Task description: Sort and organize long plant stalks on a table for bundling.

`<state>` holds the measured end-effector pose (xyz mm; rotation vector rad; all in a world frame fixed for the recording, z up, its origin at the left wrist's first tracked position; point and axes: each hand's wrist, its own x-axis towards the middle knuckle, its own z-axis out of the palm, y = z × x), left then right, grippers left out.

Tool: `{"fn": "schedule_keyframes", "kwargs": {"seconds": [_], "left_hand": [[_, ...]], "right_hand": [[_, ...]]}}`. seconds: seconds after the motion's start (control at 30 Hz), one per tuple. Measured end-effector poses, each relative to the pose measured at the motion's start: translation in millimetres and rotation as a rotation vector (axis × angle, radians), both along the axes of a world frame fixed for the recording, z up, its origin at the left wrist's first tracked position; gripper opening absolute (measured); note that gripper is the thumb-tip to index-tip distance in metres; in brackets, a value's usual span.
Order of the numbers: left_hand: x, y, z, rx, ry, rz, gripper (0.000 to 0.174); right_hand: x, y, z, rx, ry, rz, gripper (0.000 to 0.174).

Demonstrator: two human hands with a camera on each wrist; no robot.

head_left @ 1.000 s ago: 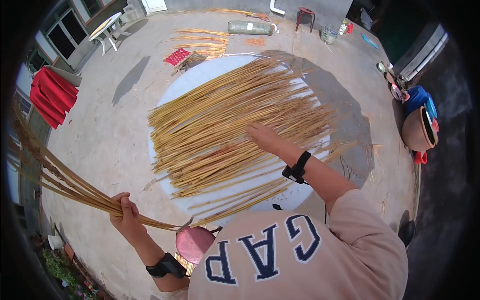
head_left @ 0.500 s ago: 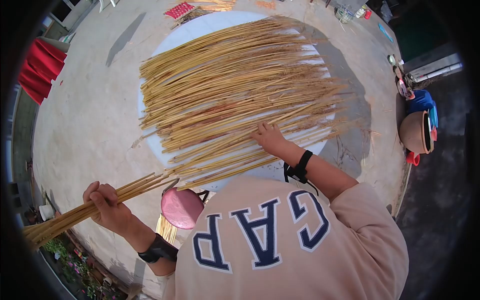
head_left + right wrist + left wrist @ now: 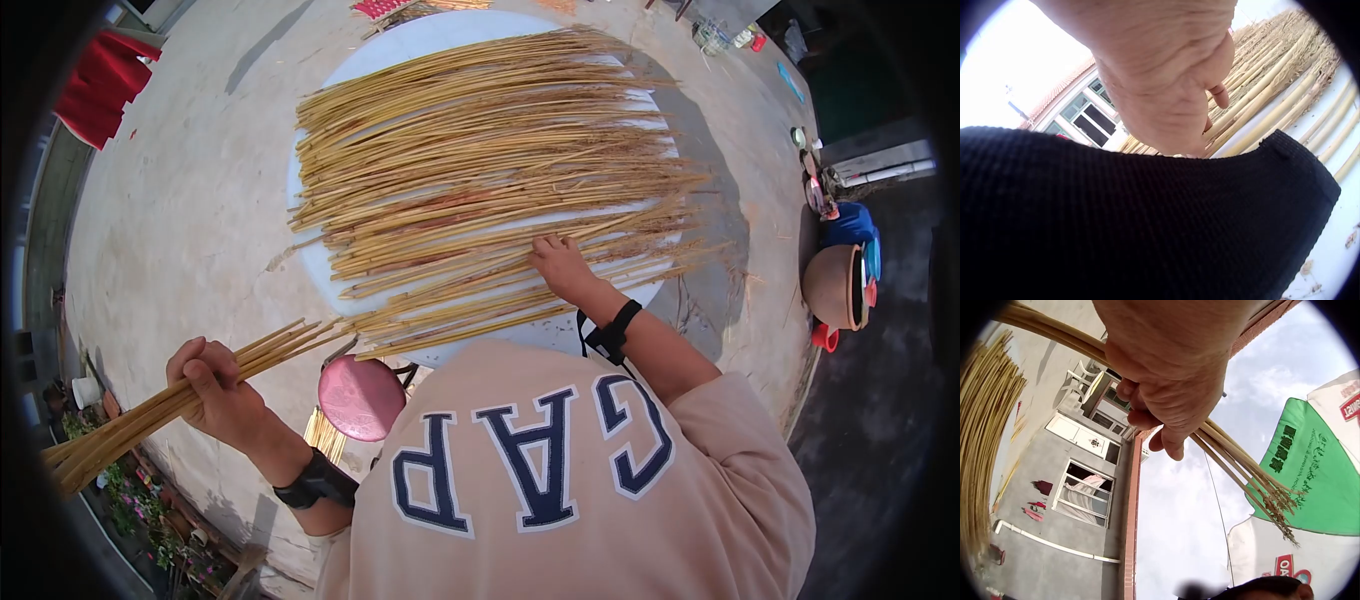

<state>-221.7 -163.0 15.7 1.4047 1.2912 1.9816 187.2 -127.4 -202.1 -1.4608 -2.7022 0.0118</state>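
In the head view my left hand (image 3: 218, 398) grips a bundle of long dry plant stalks (image 3: 130, 432) out to the left, cut ends toward the round white table (image 3: 316, 272). The left wrist view shows its brownish feathery tops (image 3: 1279, 503) against the sky. Many yellow stalks (image 3: 430, 150) lie side by side across the table, their brushy tops to the right. Over the nearer rows, my right hand (image 3: 565, 272) has its fingers bent down onto a few stalks. In the right wrist view the hand (image 3: 1166, 94) hides most of its fingertips beside the stalks.
A pink round stool (image 3: 362, 398) stands at the table's near left edge, with more stalks (image 3: 325, 435) on the ground below it. Potted plants (image 3: 140, 510) line the lower left. A clay pot (image 3: 832, 288) stands right. A parasol (image 3: 1304, 456) rises overhead.
My left hand has moved left with its bundle, whose cut ends now tilt up toward the table. My right hand has shifted from mid-table to the nearer stalks. The head view has tipped downward.
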Motion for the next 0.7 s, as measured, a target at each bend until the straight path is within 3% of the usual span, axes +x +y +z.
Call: {"fn": "schedule_keyframes", "kwargs": {"seconds": [0.1, 0.2, 0.43, 0.5, 0.7], "left_hand": [[-3.2, -1.9, 0.2, 0.017, -0.014, 0.044, 0.024], [-2.8, -0.7, -1.3, 0.060, -0.021, -0.007, 0.024], [1.2, -2.6, -2.3, 0.063, -0.023, 0.001, 0.026], [2.0, -2.6, -2.7, 0.068, -0.014, 0.007, 0.026], [3.0, -4.4, -2.9, 0.062, -0.056, -0.014, 0.028]], "right_hand": [[1.7, -2.0, 8.4, -0.215, -0.008, -0.042, 0.019], [3.8, 0.8, -6.9, -0.103, 0.038, -0.038, 0.020], [-10.7, 29.6, -5.3, -0.189, 0.181, -0.178, 0.023], [-15.9, 34.7, -2.9, -0.077, 0.159, -0.188, 0.033], [-20.3, 36.9, -9.9, -0.193, 0.115, -0.059, 0.031]]}}
